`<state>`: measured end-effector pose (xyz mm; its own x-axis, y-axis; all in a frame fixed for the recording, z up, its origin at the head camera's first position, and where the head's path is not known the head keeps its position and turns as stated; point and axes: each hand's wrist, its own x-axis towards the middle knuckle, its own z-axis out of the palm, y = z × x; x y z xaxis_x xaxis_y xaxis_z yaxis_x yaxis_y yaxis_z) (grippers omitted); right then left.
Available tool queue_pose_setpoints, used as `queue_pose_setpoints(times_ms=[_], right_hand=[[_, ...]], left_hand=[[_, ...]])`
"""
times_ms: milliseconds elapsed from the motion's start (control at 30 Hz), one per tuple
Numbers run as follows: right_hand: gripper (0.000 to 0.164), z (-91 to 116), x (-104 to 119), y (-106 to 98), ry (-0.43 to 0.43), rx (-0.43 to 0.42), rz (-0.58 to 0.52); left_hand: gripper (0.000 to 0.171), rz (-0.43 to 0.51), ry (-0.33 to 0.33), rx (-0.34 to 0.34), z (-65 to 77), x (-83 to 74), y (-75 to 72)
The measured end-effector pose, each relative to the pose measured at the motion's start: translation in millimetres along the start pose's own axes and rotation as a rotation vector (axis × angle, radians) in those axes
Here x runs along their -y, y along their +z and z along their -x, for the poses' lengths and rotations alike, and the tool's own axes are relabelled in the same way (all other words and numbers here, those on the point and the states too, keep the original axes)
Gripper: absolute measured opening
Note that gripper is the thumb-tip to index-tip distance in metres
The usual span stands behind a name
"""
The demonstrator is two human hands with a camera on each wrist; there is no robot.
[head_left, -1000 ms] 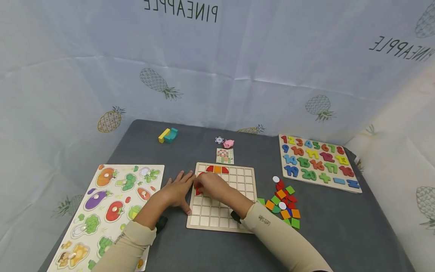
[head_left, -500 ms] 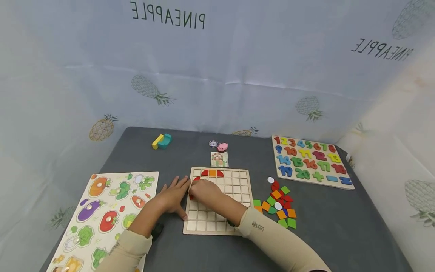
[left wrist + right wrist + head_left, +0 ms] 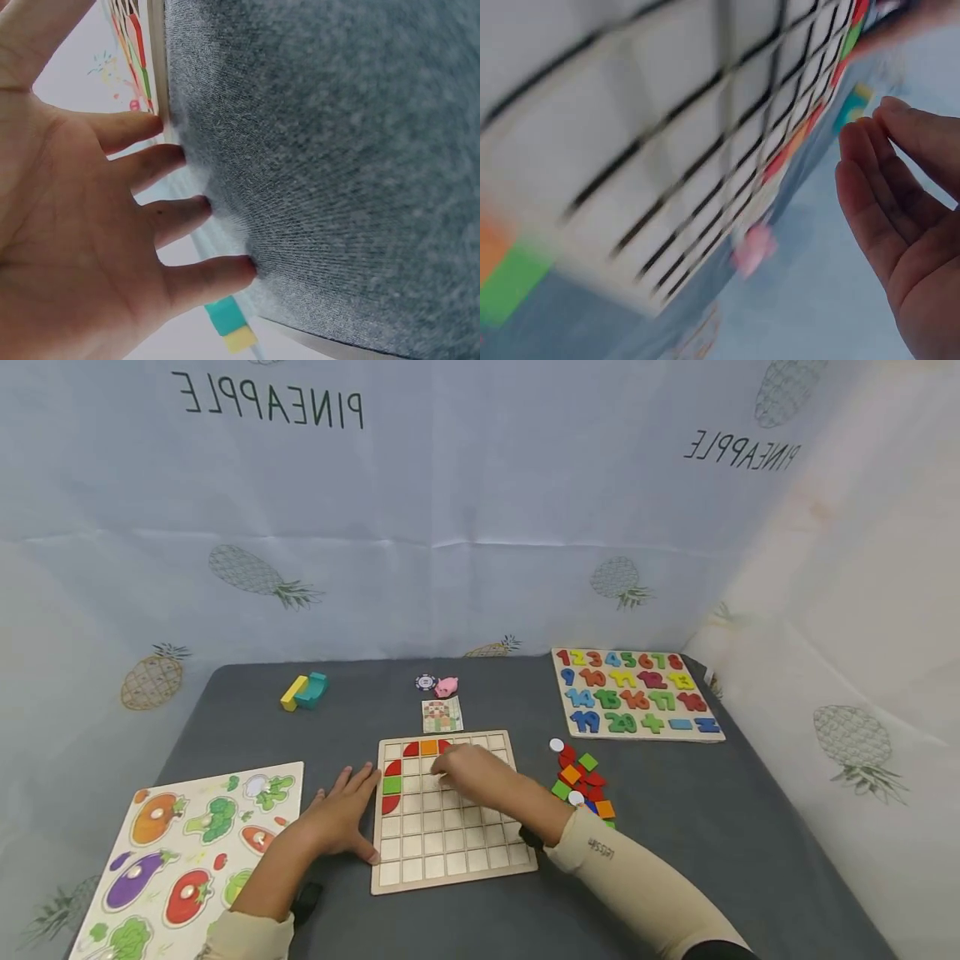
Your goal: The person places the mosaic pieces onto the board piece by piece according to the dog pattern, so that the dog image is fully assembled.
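My left hand [image 3: 337, 814] lies with spread, straight fingers against the left edge of a wooden grid board [image 3: 442, 847]; its thumb touches the board's lower left side. Over the board's upper part hovers my right hand [image 3: 480, 772], its fingers loosely bent. The right wrist view shows no piece in that hand [image 3: 922, 225]. Along the top row sit a red piece [image 3: 411, 749], an orange square [image 3: 428, 747] and another red piece partly behind the right hand. In the left column a green square [image 3: 392, 785] lies between two rounded red pieces [image 3: 391, 803].
Loose coloured pieces [image 3: 588, 762] lie right of the board. A pattern card [image 3: 442, 715], pink pig [image 3: 446, 687] and poker chip [image 3: 425, 682] are behind it. A vegetable puzzle [image 3: 187, 860] is at left, a number puzzle [image 3: 637, 693] at back right, yellow and teal blocks [image 3: 311, 690] at back left.
My right hand has lifted off the left column and moved right across the board, uncovering the red and green pieces there. The left hand stays at the board's edge. The head view has turned right.
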<state>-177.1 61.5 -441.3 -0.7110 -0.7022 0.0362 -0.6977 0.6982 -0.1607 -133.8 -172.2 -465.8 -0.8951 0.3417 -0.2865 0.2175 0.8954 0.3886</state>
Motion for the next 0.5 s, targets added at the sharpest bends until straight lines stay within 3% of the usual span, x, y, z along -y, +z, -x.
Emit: queue_pose_setpoints(times_ms=[167,300,400,500], right_hand=[[0.019,28,-61,-10,0.246,-0.044,0.067],[0.016,51,-100,-12,0.463,0.001,0.146],[0.011,64,-116,-9,0.509,0.046,0.143],[0.008,69,-122,-7,0.49,0.064,0.124]], left_hand=[[0.126,0.0,-0.014,-0.009,5.7,5.8,-3.3],[0.126,-0.005,-0.006,-0.016,4.9,4.8,-4.0],[0.127,-0.01,0.0,-0.012,2.5,1.6,-2.6],[0.127,-0.02,-0.015,0.003,0.2,-1.7,-1.6]])
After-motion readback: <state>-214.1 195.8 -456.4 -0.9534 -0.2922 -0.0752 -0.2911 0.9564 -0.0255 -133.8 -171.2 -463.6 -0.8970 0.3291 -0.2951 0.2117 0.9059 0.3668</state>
